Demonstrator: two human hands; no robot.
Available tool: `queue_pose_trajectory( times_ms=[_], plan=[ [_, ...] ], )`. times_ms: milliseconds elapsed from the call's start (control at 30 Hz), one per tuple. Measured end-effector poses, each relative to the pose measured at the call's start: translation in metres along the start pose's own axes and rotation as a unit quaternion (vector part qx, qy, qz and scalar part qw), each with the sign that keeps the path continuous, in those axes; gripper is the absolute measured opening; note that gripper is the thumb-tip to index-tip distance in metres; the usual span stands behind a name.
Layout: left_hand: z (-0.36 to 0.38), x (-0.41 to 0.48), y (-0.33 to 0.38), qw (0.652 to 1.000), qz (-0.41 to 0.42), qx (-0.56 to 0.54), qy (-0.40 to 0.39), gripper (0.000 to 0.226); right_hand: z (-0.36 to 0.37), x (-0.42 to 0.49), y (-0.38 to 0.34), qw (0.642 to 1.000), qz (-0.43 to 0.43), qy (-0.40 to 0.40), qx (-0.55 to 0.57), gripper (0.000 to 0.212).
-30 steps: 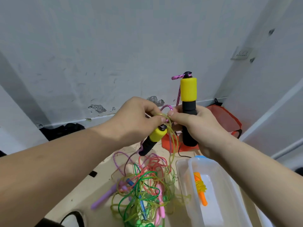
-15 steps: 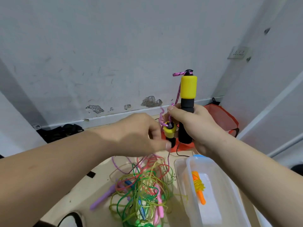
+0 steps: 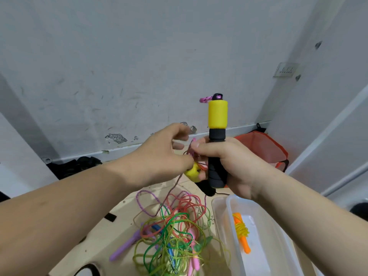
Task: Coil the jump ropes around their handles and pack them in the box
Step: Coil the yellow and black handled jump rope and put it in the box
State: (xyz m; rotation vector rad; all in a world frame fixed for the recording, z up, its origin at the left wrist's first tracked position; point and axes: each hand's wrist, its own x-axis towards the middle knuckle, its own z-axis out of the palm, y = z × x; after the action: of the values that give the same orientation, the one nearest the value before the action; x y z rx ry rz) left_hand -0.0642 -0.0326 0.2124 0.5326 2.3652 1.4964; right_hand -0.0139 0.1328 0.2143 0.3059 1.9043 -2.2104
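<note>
Since a moment ago the left hand has swung across to meet the right, bringing the second yellow-and-black handle down beside the first. That second handle now hangs low, tilted, pinched in the left hand's fingers, touching or nearly touching the upright handle that the right hand grips around its black foam, yellow end up. The pink braided rope bunches between the two hands and trails down to the tangled pile of ropes on the floor. Judging from this, the handles are being paired so winding can start; most of this rope is loose, so the coiling has barely begun. The clear box sits just right of the pile, holding one orange rope already bundled.
</note>
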Motion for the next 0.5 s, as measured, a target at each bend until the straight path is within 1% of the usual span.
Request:
queue_pose_trajectory(
  times_ms=[100,167,200,300,400,467,500],
  plan=[
    [-0.006,-0.004,0.008,0.998,0.000,-0.062,0.029,0.080,-0.003,-0.013,-0.001,0.995,-0.001,-0.033,-0.092,0.011],
    [-0.006,-0.009,0.014,0.997,0.001,-0.079,-0.003,0.081,-0.004,-0.022,-0.002,0.993,-0.015,-0.046,-0.107,0.010],
    [-0.004,-0.012,0.017,0.997,-0.001,-0.077,-0.029,0.078,-0.002,-0.026,-0.001,0.994,-0.025,-0.044,-0.096,0.010],
    [0.005,-0.017,0.021,0.994,-0.033,-0.062,-0.083,0.054,0.000,-0.032,-0.002,0.998,-0.043,0.003,-0.036,0.017],
    [0.007,-0.018,0.022,0.989,-0.068,-0.056,-0.120,0.038,-0.003,-0.033,-0.003,0.998,-0.033,0.047,-0.001,0.025],
    [0.005,-0.020,0.024,0.988,-0.078,-0.041,-0.128,0.011,-0.004,-0.031,-0.004,0.997,-0.019,0.064,0.028,0.027],
    [0.004,-0.021,0.024,0.988,-0.073,-0.037,-0.133,0.015,-0.004,-0.032,-0.005,0.997,-0.006,0.056,0.043,0.035]
  ],
)
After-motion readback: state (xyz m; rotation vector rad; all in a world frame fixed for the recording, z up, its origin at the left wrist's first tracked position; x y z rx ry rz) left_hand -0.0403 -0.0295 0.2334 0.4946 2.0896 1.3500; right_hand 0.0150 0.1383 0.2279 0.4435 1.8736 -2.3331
